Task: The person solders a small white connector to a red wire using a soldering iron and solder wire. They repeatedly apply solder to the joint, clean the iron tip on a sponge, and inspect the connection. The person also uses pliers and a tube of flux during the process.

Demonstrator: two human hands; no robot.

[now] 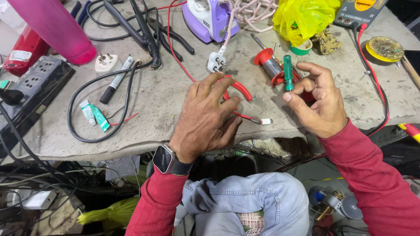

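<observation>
two hands work at the near edge of a rough grey stone-like bench [175, 126], both in red sleeves; the left wrist wears one square dark watch [165, 158].

the left hand [205, 118] lies palm down, fingers curled and loosely closed over one pair of red-handled pliers [239, 88], whose curved plastic grips show past the knuckles. one thin red wire [245, 116] runs from under this hand to a small white connector [266, 121] at the bench edge.

the right hand [317, 102] is half closed, thumb and forefinger pinching one green-handled screwdriver [287, 72] upright; its translucent handle stands above the fingers, the other fingers curled in. just behind it lies one red spool with a grey metal core [270, 65].

to the left lie two small green-and-white tubes [94, 115], one black marker [116, 81], a looped black cable [94, 107] and one black socket strip [37, 83].

further off sit two white plugs, one square [106, 64] and one on a braided cord [216, 61], a lilac iron [210, 19], a crumpled yellow plastic bag [302, 17], one roll of green tape [302, 48], one round yellow tin [385, 48], a meter [361, 11] with a red lead and a pink bottle [57, 26].
</observation>
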